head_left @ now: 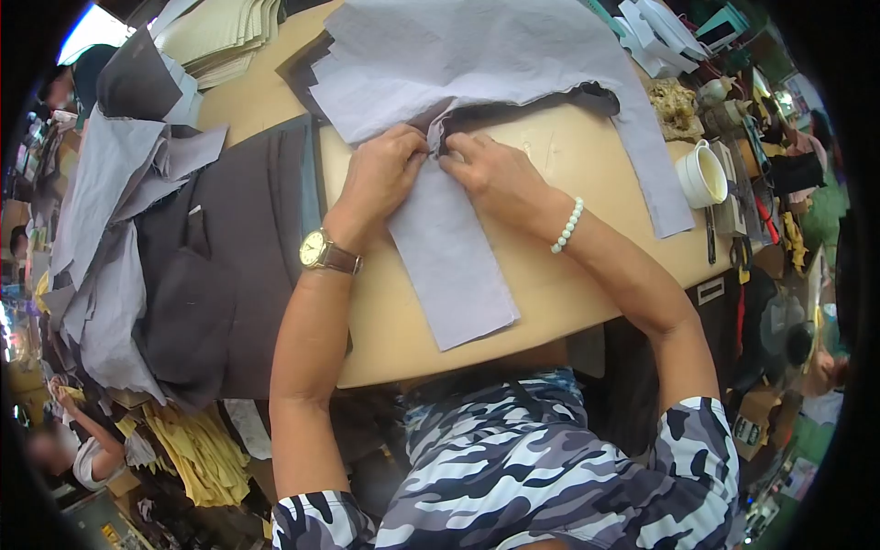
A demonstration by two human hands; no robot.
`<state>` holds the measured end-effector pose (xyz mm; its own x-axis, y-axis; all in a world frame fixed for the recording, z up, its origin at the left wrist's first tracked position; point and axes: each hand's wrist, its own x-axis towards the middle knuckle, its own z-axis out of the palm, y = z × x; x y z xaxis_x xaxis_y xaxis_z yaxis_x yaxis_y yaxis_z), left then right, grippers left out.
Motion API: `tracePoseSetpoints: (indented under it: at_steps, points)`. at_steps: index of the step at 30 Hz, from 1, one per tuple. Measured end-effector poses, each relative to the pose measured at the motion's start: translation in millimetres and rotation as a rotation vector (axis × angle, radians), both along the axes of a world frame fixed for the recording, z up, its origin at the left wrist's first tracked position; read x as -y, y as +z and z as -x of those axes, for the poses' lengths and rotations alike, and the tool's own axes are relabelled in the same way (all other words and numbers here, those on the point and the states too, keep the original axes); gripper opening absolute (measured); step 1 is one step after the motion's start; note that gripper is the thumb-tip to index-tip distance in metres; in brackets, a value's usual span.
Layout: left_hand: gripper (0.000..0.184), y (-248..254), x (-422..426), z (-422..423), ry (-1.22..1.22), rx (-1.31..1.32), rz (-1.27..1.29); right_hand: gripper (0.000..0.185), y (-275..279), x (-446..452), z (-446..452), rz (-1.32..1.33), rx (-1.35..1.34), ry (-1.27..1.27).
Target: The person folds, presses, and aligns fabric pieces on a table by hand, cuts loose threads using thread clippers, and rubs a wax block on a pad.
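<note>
A large piece of light grey fabric (458, 55) lies across the far part of the tan table, and a long strip of it (454, 257) runs down toward the table's near edge. My left hand (387, 174) pinches the cloth at a gathered fold, on the left side of it. On the right of the same fold, my right hand (495, 179) grips the cloth with bent fingers. Both hands are close together, with the bunched seam between them. Another grey strip (651, 165) hangs down at the right.
Dark folded garments (243, 247) and grey cloth pieces (101, 229) lie at the left. A white mug (702, 176) stands at the right edge beside tools. Paper-like stacks (215, 37) sit at the far left. Another person (87, 449) is at the lower left.
</note>
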<state>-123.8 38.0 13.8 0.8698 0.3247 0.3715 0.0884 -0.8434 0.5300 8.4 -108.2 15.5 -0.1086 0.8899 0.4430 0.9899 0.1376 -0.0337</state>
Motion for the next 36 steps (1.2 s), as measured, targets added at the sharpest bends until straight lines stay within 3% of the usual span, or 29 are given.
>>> tracePoseSetpoints:
  at_steps: [6, 12, 18, 21, 24, 30, 36]
  points:
    - [0.011, 0.1, 1.1, 0.0, 0.013, 0.009, -0.005, 0.009, -0.9, 20.6, 4.7, 0.014, 0.075, 0.072]
    - [0.011, 2.2, 2.1, 0.4, 0.013, -0.001, 0.001, 0.013, 1.8, 7.8, 1.7, -0.074, -0.33, -0.021]
    - [0.011, 2.5, 2.1, 0.7, 0.011, -0.009, 0.031, 0.017, -3.5, 3.1, 7.7, -0.002, -0.165, -0.078]
    - [0.011, 3.1, 1.8, 0.7, 0.017, -0.013, 0.023, 0.024, 2.0, 19.3, 6.6, 0.035, -0.284, 0.02]
    - [0.012, 4.6, 4.8, 1.1, 0.017, -0.013, 0.037, 0.021, -0.8, 18.8, 1.8, 0.104, -0.51, -0.007]
    - [0.013, 5.7, 1.8, 0.2, -0.001, -0.017, 0.031, 0.01, -7.7, 3.5, 11.1, -0.032, -0.385, -0.147]
    - [0.015, 9.7, 5.9, 4.0, -0.005, -0.029, 0.023, 0.01, 14.7, 75.1, 11.1, 0.166, -0.684, -0.023]
